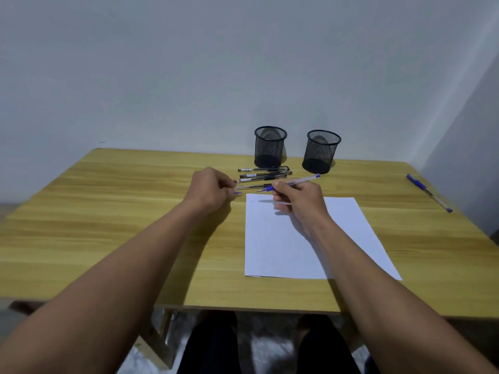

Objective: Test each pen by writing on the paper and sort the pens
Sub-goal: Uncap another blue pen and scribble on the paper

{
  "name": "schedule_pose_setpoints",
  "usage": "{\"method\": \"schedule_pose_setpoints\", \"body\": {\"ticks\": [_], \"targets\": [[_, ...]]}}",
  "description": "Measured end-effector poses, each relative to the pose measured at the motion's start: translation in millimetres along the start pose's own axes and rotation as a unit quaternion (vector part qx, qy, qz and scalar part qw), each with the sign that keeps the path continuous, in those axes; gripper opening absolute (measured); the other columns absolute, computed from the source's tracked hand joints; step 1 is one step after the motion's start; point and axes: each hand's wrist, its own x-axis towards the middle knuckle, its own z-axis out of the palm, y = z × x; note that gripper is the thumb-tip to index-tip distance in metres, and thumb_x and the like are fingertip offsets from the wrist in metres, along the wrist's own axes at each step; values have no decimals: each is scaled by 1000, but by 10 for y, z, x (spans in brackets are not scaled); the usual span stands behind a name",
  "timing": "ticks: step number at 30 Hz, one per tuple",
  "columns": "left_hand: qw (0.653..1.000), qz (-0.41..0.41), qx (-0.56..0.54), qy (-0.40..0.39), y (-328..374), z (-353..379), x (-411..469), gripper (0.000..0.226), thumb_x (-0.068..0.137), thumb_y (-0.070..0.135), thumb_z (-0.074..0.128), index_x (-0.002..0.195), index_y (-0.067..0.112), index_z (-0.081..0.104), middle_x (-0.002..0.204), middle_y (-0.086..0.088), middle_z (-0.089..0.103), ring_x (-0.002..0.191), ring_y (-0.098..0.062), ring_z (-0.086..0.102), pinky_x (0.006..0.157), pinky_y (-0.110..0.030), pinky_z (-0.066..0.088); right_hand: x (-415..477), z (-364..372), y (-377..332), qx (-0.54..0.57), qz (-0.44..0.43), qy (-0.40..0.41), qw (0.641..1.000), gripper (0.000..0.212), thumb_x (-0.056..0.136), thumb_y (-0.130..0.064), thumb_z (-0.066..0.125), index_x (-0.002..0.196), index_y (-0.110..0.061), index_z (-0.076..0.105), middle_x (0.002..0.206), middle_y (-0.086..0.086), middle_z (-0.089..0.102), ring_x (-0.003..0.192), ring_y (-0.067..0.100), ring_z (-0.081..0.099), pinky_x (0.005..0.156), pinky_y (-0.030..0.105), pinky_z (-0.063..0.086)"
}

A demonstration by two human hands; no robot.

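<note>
Judging by its slim clear plastic barrel, the blue-inked gel pen (290, 182) near the frame's centre should feel light, stiff and a little slick, best pinched at its blue rubber grip, where the right hand (299, 202) grasps it, tip bare above the white paper sheet's (286, 247) top edge. Left of it, the left hand (212, 190) curls its fingers around what looks like the small blue cap (237, 193), wrist raised off the wooden table (108, 211).

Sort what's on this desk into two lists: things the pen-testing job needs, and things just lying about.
Job:
blue pen in the right hand
pen cap at the left hand
black pens
paper
two mesh cups
far blue pen

Lying about:
Nothing else on the table.
</note>
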Motion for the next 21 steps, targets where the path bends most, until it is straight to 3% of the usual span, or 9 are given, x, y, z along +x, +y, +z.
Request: {"method": "schedule_pose_setpoints", "body": {"ticks": [3,7,12,15,17,21], "targets": [[999,5,41,18,-79,86,-26,14,81,13,79,95,11,80,95,-5,76,90,-16,67,79,-22,48,-24,5,49,-14,4,1,1000,14,90,-16,77,80,-6,75,68,8,68,62,19,62,52,29,54],[998,3,53,23,-94,89,-44,21,80,15,79,100,13,79,97,-4,76,91,-17,67,78,-26,49,-87,65,11,-48,-17,2,999,12,92,-15,74,84,-6,75,75,11,69,68,18,64,56,31,57],[994,29,98,43,-84,32,-269,25,84,31,70,108,27,75,99,-2,75,91,-21,65,77,-33,53,-158,148,-31,-86,-33,-7,996,9,97,-15,68,96,-9,75,84,13,73,72,17,68,66,36,62],[984,107,138,37,-62,69,-558,29,89,40,60,111,26,74,112,4,74,104,-22,62,80,-34,51,-219,165,13,-110,-40,-11,993,9,97,-14,66,97,-10,75,85,12,73,76,17,68,69,38,63],[977,142,157,14,-52,106,-730,34,89,46,59,111,26,73,117,8,71,112,-22,58,86,-36,50,-248,161,66,-110,-47,-14,993,9,95,-10,67,94,-6,75,77,10,69,71,19,64,63,37,58],[968,151,199,-25,-80,156,-896,46,88,56,56,121,27,70,135,0,62,131,-22,49,101,-36,44,-260,164,152,-157,-56,8,986,10,94,-15,71,93,-6,75,73,5,68,70,17,62,58,33,56]]}}
